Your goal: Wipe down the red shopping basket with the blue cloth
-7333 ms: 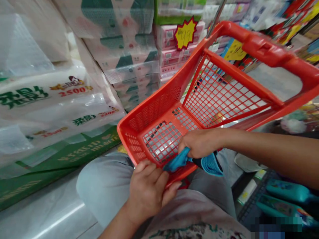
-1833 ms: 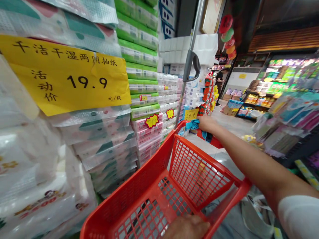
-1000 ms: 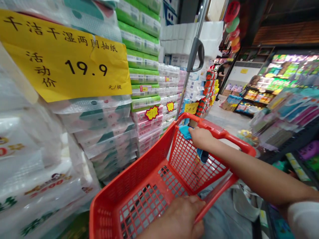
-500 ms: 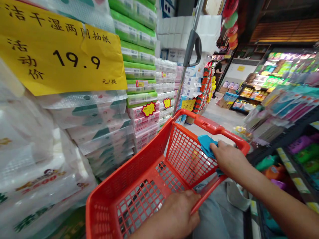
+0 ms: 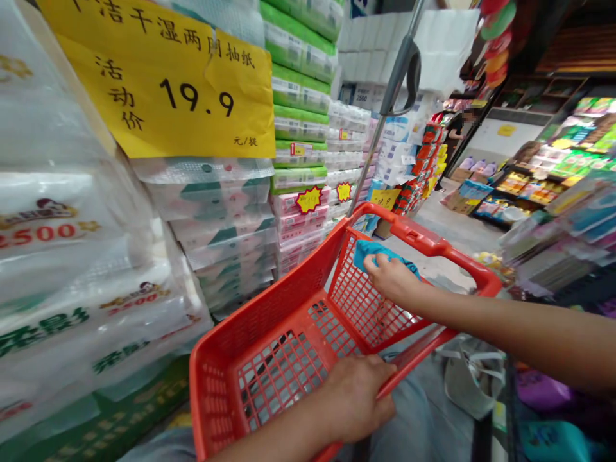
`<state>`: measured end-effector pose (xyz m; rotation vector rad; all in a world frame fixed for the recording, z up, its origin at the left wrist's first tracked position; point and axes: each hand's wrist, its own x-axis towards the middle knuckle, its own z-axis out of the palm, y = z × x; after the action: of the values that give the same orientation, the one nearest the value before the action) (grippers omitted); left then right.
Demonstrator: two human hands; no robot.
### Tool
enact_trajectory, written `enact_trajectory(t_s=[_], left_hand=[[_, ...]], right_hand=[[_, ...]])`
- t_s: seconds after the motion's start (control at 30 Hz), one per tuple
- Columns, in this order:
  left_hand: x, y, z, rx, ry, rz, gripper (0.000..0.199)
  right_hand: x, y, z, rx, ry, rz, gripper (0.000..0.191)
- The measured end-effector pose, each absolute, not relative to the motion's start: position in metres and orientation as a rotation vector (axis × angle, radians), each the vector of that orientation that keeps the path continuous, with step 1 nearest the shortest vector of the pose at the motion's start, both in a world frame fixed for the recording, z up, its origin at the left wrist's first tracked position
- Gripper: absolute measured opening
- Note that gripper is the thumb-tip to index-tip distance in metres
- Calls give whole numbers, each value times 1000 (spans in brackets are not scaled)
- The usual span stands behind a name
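A red plastic shopping basket point(image 5: 212, 385) with grid-patterned walls tilts in front of me, nothing lying inside it. My left hand point(image 5: 359, 398) is wrapped over its near rim at the bottom centre. Over the grid wall on the right side, my right hand point(image 5: 392, 279) presses a blue cloth point(image 5: 368, 250) against the plastic, fingers closed on it. The basket's red handle point(image 5: 423, 237) stands up beyond that wall. A metal pole with a grey grip point(image 5: 402, 77) rises behind the basket's far corner.
Stacked tissue packs point(image 5: 226, 218) with a yellow price sign point(image 5: 192, 90) fill the left. Shelves of goods point(image 5: 568, 154) stand at the right. A person point(image 5: 455, 138) is far back near the aisle floor point(image 5: 433, 212). A whitish bin point(image 5: 471, 385) sits at lower right.
My right hand has moved left with the blue cloth, away from the basket's right edge and along the grid wall. The view has shifted, moving the scene rightward. My left hand keeps its hold.
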<state>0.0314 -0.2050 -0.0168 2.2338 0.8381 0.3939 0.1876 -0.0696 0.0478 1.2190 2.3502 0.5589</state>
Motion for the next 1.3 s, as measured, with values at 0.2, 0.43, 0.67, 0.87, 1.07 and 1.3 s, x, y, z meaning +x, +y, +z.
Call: enact_trajectory(t_s=[0.2,0.43,0.67,0.87,1.07,1.3], left_hand=[[37,-207,-24,2208,844,415,35],[34,-206,-25,2196,801,422,41],[31,-203,-21,2157,795,401,39],[33,-196,-15,2177,793,371,33],[36,-196,-17,2173,820,376,37],[40,-199,-18,2166,838,387,37]], right_hand=[[171,-46,56,1155,2356,526,32],[141,-40,-4,1024,2352,275,25],[149,-24,21,1155,2361,348,36],[186,-69,14,926,2243,140,19],[207,-61,36,987,2280,284,24],[186,-50,-11,774,2199,168,12]])
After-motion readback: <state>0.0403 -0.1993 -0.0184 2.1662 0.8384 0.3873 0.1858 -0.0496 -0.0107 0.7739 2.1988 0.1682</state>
